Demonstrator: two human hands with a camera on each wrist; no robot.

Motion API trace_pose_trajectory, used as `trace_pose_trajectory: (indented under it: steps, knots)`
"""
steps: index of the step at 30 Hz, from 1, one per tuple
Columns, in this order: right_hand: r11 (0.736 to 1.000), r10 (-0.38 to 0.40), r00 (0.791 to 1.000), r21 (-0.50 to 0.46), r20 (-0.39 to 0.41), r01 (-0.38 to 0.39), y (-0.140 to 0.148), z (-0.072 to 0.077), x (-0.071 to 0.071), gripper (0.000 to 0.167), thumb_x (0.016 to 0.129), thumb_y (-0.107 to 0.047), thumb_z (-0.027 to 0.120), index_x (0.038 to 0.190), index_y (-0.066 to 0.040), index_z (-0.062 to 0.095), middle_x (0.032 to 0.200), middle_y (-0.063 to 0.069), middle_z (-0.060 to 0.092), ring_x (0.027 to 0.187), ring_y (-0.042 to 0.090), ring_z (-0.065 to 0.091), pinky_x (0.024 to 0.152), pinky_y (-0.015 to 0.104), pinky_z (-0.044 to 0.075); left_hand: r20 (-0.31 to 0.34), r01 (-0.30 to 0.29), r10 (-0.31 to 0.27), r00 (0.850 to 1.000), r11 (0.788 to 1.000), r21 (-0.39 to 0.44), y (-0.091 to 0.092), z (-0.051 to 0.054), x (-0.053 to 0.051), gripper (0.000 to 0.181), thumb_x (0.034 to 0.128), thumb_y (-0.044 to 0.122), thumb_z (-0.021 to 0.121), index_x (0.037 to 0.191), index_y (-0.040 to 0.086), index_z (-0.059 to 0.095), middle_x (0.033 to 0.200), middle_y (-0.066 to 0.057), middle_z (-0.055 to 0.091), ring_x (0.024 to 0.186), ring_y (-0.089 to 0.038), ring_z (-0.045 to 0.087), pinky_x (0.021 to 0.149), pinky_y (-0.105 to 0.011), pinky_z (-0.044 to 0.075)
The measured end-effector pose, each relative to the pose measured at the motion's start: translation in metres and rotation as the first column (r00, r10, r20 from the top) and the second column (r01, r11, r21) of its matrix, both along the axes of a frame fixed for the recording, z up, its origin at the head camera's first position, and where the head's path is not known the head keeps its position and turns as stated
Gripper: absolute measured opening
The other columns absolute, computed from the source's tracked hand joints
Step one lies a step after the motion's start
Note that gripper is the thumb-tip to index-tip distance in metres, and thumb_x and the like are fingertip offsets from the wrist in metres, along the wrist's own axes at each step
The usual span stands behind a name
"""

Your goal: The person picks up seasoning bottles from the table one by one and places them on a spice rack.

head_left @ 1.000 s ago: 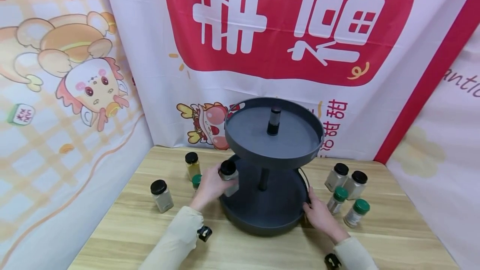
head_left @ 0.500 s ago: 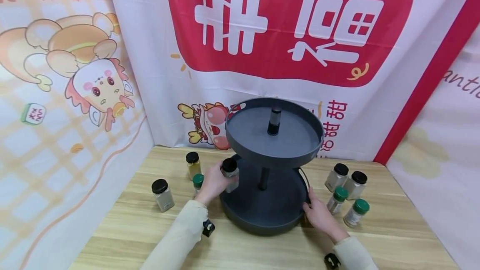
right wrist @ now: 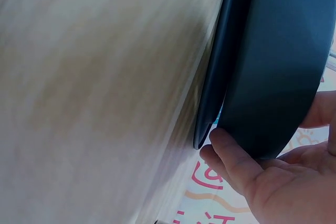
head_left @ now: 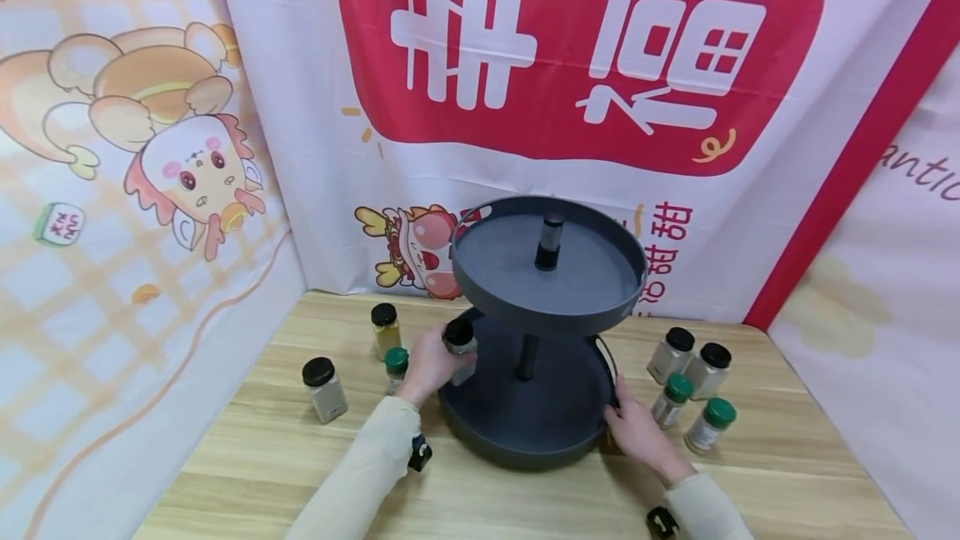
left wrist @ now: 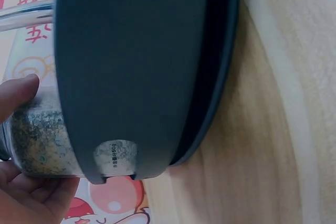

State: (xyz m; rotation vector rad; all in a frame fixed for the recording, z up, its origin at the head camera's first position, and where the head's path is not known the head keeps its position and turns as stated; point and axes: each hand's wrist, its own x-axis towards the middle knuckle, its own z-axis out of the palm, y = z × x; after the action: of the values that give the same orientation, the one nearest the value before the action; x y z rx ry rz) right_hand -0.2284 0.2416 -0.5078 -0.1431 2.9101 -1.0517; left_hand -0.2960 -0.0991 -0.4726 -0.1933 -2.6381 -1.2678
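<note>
- Worktop [head_left: 525,511]: pale, wood-grained.
- Stand [head_left: 546,322]: two round grey tiers, upright on the worktop before me.
- Right hand [head_left: 637,432]: clamped on the lower tier's [head_left: 525,458] edge.
- Left hand [head_left: 431,367]: thumb and fingers clamped round the held jar [head_left: 461,348].
- Held jar: black-capped, inside the lower tier, left side.
- Other jars [head_left: 325,390]: three left, four right.

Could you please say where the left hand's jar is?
In the head view, the jar, gripped by the left hand, is at the left rim of the lower tray, left of the post.
</note>
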Motion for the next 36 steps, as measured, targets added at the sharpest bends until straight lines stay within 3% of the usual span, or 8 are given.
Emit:
trace_pose_trajectory:
  steps: [7,12,17,21,24,28,31,36]
  knots:
    - [1.000,0.005,1.000,-0.010,-0.024,-0.005,-0.001,-0.003,0.000,0.063,0.097,-0.013,0.045,0.144,0.014,0.013,0.137,0.035,0.035,0.107,0.030,0.055,0.084,0.043,0.046,0.024,-0.010,0.010,1.000,1.000,-0.007,-0.002,-0.007,-0.003,0.038,0.0696,0.024,0.085,0.098,0.008,0.066,0.092,-0.006,0.067,0.084,-0.023,0.063,0.077,-0.040,0.051]
    - [1.000,-0.007,1.000,-0.019,-0.009,0.007,-0.003,-0.002,0.001,0.064,0.097,-0.013,0.045,0.145,0.013,0.012,0.118,0.035,0.054,0.079,0.026,0.061,0.069,0.039,0.049,0.012,-0.018,0.018,1.000,1.000,-0.023,-0.002,-0.009,-0.005,0.038,0.0696,0.025,0.085,0.098,0.008,0.066,0.093,-0.006,0.068,0.085,-0.024,0.064,0.077,-0.041,0.051]
    - [0.998,-0.023,0.999,-0.050,0.033,0.025,-0.004,0.000,0.002,0.065,0.099,-0.014,0.044,0.147,0.009,0.008,0.079,0.010,0.056,0.046,0.017,0.045,0.049,0.031,0.040,-0.005,-0.020,0.020,1.000,0.999,-0.029,0.000,-0.008,-0.005,0.035,0.0701,0.025,0.084,0.096,0.009,0.067,0.093,-0.007,0.068,0.084,-0.025,0.064,0.077,-0.041,0.051]
    - [0.998,-0.024,0.999,-0.062,0.040,0.027,-0.004,0.001,0.002,0.065,0.099,-0.014,0.043,0.148,0.009,0.008,0.078,0.008,0.054,0.046,0.016,0.043,0.049,0.031,0.040,-0.004,-0.021,0.021,1.000,1.000,-0.020,0.001,-0.010,-0.005,0.035,0.0706,0.024,0.084,0.097,0.010,0.066,0.094,-0.007,0.068,0.086,-0.024,0.064,0.079,-0.041,0.051]
    - [0.998,-0.020,0.999,-0.065,0.037,0.022,-0.004,0.002,0.002,0.065,0.099,-0.014,0.043,0.147,0.009,0.007,0.091,0.019,0.059,0.048,0.016,0.044,0.050,0.031,0.040,0.006,-0.019,0.019,1.000,1.000,-0.001,0.001,-0.010,-0.004,0.036,0.0711,0.024,0.084,0.099,0.010,0.066,0.096,-0.006,0.068,0.088,-0.023,0.064,0.081,-0.041,0.050]
    - [0.999,-0.010,1.000,-0.051,0.023,0.012,-0.005,0.004,0.005,0.064,0.099,-0.012,0.044,0.146,0.011,0.007,0.126,0.035,0.048,0.056,0.017,0.049,0.056,0.032,0.043,0.023,-0.017,0.016,1.000,0.998,0.064,0.000,-0.010,0.000,0.043,0.0723,0.023,0.083,0.108,0.009,0.064,0.104,-0.008,0.067,0.096,-0.025,0.062,0.087,-0.043,0.048]
    - [1.000,-0.007,1.000,-0.021,-0.011,0.007,-0.006,0.003,0.006,0.064,0.098,-0.011,0.044,0.145,0.014,0.009,0.137,0.036,0.037,0.083,0.025,0.061,0.072,0.038,0.048,0.022,-0.019,0.017,1.000,0.994,0.110,-0.002,-0.011,0.004,0.051,0.0739,0.022,0.082,0.117,0.006,0.061,0.111,-0.011,0.064,0.103,-0.028,0.060,0.090,-0.045,0.046]
    - [1.000,-0.002,0.999,0.002,-0.042,0.002,-0.008,0.002,0.009,0.064,0.098,-0.011,0.044,0.143,0.016,0.009,0.142,0.034,0.026,0.126,0.038,0.040,0.098,0.050,0.038,0.013,-0.033,0.031,0.999,0.991,0.132,-0.005,-0.009,0.015,0.055,0.0769,0.023,0.079,0.124,0.004,0.057,0.119,-0.015,0.060,0.110,-0.032,0.056,0.091,-0.047,0.045]
